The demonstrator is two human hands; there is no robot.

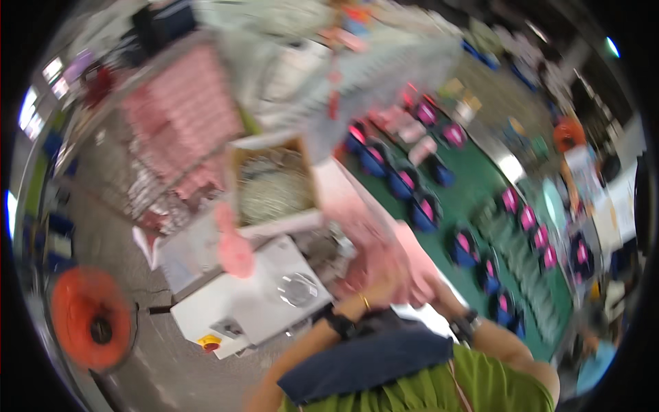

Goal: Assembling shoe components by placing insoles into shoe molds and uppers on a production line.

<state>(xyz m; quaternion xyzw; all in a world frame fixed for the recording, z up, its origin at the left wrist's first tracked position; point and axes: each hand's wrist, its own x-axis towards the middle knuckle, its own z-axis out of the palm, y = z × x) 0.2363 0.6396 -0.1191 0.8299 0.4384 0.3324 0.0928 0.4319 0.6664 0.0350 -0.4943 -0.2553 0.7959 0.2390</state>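
Observation:
Both of my hands are close together in front of my body, smeared by motion. My left hand, with a gold-coloured band and a dark band at its wrist, lies at a heap of pink, soft-looking material. Beside it, my right hand reaches to a pale pink piece along the edge of the green table. The fingers of both are too blurred to show whether they grip anything. A crumpled grey thing lies left of the pink material.
An open carton of clear, shiny pieces stands behind a white machine with a red-and-yellow knob. An orange fan is at left. Blue-and-pink round things stand in rows on the green table. A person in light blue is at right.

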